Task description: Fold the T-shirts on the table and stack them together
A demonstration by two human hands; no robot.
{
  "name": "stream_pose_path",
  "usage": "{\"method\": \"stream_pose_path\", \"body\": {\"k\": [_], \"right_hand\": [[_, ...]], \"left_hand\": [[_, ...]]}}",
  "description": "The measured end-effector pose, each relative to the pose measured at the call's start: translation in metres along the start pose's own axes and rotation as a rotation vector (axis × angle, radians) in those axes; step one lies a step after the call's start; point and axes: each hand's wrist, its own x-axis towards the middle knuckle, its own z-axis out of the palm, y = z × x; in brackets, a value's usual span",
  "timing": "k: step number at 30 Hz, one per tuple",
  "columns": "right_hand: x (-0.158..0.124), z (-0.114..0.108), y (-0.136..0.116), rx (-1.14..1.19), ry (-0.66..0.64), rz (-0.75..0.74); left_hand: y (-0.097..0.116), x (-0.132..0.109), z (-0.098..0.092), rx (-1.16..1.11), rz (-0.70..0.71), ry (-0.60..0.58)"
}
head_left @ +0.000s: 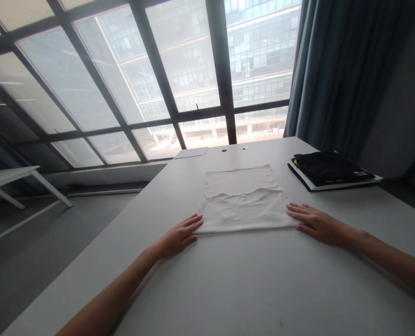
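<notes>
A white cloth (pixel 242 210) lies folded on the white table (pixel 228 284), its near flap turned up over the middle and a wavy edge running across it. My left hand (pixel 180 234) rests flat at the near left corner of the cloth, fingertips on its edge and fingers stretched out. At the right side, my right hand (pixel 310 221) lies with its fingers spread, the tips touching the cloth's near right edge. Neither hand grips anything.
Black folded fabric (pixel 329 167) sits on a white and black stack at the table's right. A white sheet (pixel 191 152) and two small round items lie at the far edge. Beyond are windows, a blue curtain (pixel 326 70) and another table (pixel 10 176) at left.
</notes>
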Motion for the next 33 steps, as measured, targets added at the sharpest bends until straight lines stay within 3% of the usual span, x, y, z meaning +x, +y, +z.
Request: {"method": "stream_pose_path", "body": {"k": [8,12,22,33], "right_hand": [[-0.009,-0.018,-0.003,-0.168,0.196,-0.247],[-0.017,-0.025,-0.007,-0.233,0.223,-0.324],[-0.022,-0.026,-0.011,-0.283,0.220,-0.318],[-0.023,-0.022,0.000,-0.310,0.249,-0.406]], "left_hand": [[-0.006,-0.002,-0.012,0.243,0.239,0.150],[-0.001,-0.003,-0.015,0.291,0.359,0.171],[-0.009,-0.004,-0.004,0.313,0.396,0.270],[-0.005,-0.004,0.000,0.131,0.306,0.353]]}}
